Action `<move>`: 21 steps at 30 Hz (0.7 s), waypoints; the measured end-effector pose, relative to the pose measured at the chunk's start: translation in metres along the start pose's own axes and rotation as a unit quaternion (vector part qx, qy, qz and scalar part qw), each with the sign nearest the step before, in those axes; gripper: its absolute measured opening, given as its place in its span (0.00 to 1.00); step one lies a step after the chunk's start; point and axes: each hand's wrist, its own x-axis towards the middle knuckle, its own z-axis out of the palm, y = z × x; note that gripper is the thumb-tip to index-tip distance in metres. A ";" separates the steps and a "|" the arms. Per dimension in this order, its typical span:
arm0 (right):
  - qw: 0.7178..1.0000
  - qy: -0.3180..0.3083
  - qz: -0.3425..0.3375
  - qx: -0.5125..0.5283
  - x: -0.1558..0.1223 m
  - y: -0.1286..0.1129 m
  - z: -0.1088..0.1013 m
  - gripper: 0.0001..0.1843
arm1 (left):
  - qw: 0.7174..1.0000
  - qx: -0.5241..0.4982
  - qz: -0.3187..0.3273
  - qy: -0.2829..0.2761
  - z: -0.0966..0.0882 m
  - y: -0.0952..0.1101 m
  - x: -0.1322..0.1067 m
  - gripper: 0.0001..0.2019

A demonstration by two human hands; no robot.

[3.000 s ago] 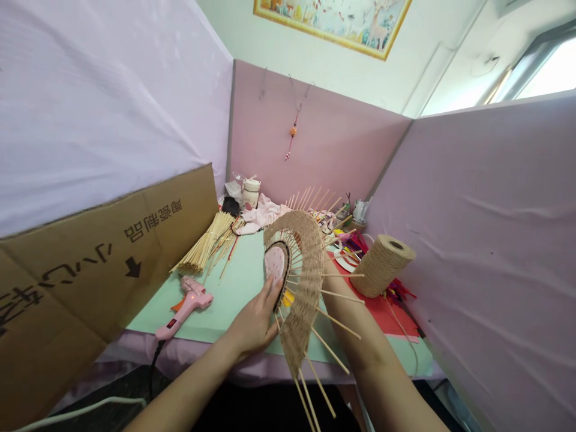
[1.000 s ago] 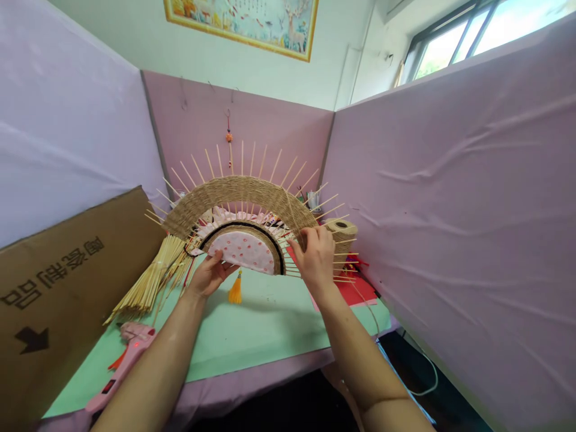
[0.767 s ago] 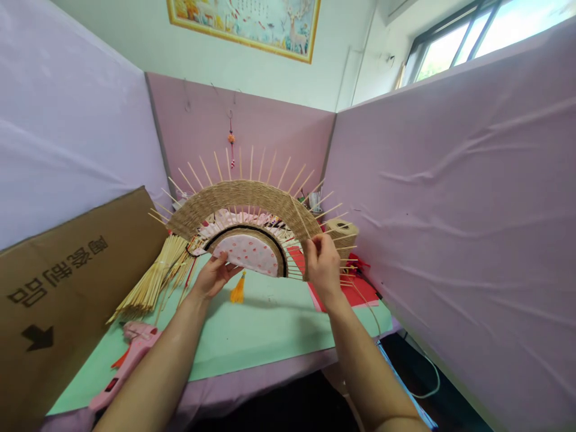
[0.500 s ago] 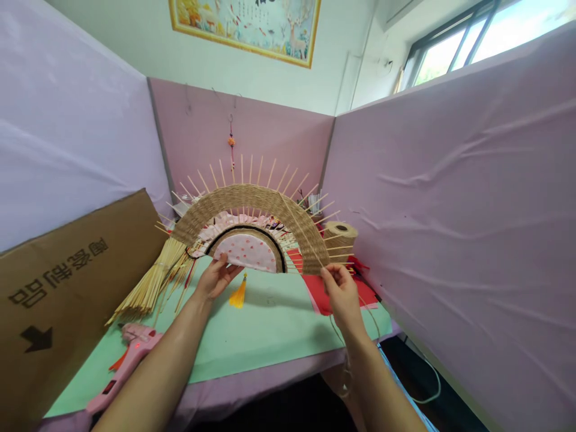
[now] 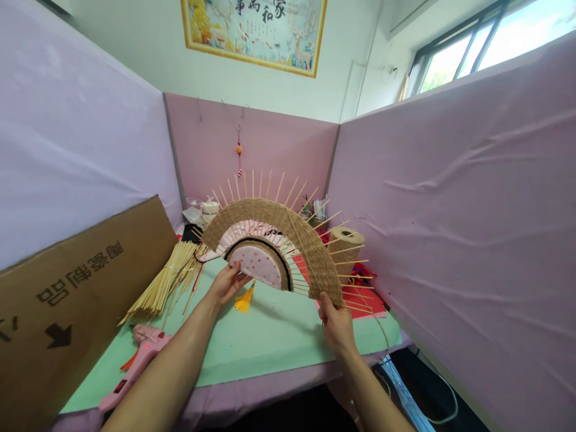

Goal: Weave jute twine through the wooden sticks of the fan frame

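Observation:
A half-round woven fan (image 5: 279, 225) stands upright over the green table top (image 5: 270, 336), with thin sticks fanning out past a band of tan cord. Its centre is a pink dotted fabric half-disc (image 5: 256, 264) with a yellow tassel (image 5: 244, 300) hanging below. My left hand (image 5: 229, 282) grips the lower edge of that disc. My right hand (image 5: 336, 324) is closed at the woven band's lower right end, pinching the tan cord there.
A spool of tan cord (image 5: 344, 243) stands behind the fan at right, above red paper (image 5: 364, 300). A bundle of sticks (image 5: 166, 282) and a pink glue gun (image 5: 139, 360) lie at left beside a brown cardboard sheet (image 5: 67, 300). Pink partitions enclose the table.
The fan, first turned edge-on, has come round to face me. My right hand slid from the band's upper right down to its lower right end, drawing cord along. The view shifted slightly.

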 end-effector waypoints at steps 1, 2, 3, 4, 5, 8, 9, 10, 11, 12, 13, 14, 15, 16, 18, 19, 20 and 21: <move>1.000 0.003 -0.006 -0.013 -0.001 0.003 -0.001 0.30 | 1.000 0.014 -0.004 0.017 0.001 -0.002 0.001 0.04; 1.000 0.006 -0.008 -0.024 -0.003 0.005 -0.001 0.30 | 0.999 0.026 -0.010 0.034 0.001 -0.003 0.002 0.04; 0.999 0.009 -0.004 -0.033 -0.005 0.007 -0.001 0.30 | 0.998 0.036 -0.018 0.048 0.001 -0.005 0.003 0.04; 0.999 0.011 0.002 -0.041 -0.007 0.008 -0.001 0.30 | 0.997 0.043 -0.027 0.059 0.000 -0.007 0.004 0.04; 0.999 0.013 0.009 -0.048 -0.008 0.007 -0.001 0.30 | 0.996 0.047 -0.037 0.067 -0.002 -0.009 0.004 0.04; 0.998 0.017 0.023 -0.056 -0.011 0.000 0.000 0.30 | 0.993 0.054 -0.056 0.088 -0.006 -0.013 0.007 0.03; 0.998 0.019 0.024 -0.061 -0.012 -0.004 0.000 0.29 | 0.993 0.053 -0.056 0.092 -0.007 -0.014 0.007 0.02; 0.997 0.021 0.023 -0.068 -0.013 -0.009 0.001 0.28 | 0.993 0.052 -0.052 0.095 -0.007 -0.015 0.008 0.02; 0.997 0.022 0.018 -0.074 -0.014 -0.013 0.002 0.26 | 0.993 0.052 -0.045 0.096 -0.007 -0.016 0.009 0.02; 0.997 0.022 0.009 -0.078 -0.016 -0.018 0.003 0.24 | 0.993 0.053 -0.038 0.096 -0.006 -0.017 0.010 0.03; 0.997 0.020 -0.005 -0.077 -0.019 -0.021 0.004 0.22 | 0.993 0.056 -0.030 0.096 -0.005 -0.018 0.011 0.04; 0.997 0.017 -0.021 -0.070 -0.022 -0.024 0.005 0.22 | 0.993 0.063 -0.023 0.097 -0.004 -0.020 0.013 0.04; 0.997 0.014 -0.036 -0.062 -0.024 -0.025 0.007 0.22 | 0.992 0.073 -0.016 0.098 -0.002 -0.021 0.014 0.04; 0.997 0.010 -0.046 -0.057 -0.027 -0.025 0.009 0.23 | 0.991 0.087 -0.009 0.103 -0.001 -0.023 0.016 0.04; 0.997 -0.003 -0.051 -0.057 -0.032 -0.019 0.012 0.24 | 0.985 0.125 0.006 0.121 0.001 -0.027 0.019 0.05; 0.997 -0.009 -0.048 -0.062 -0.033 -0.015 0.014 0.24 | 0.980 0.149 0.013 0.134 0.001 -0.028 0.021 0.06; 0.997 -0.012 -0.043 -0.069 -0.034 -0.010 0.016 0.24 | 0.973 0.178 0.020 0.148 0.001 -0.029 0.023 0.08; 0.996 -0.015 -0.038 -0.077 -0.034 -0.005 0.018 0.24 | 0.963 0.211 0.027 0.163 0.001 -0.029 0.024 0.10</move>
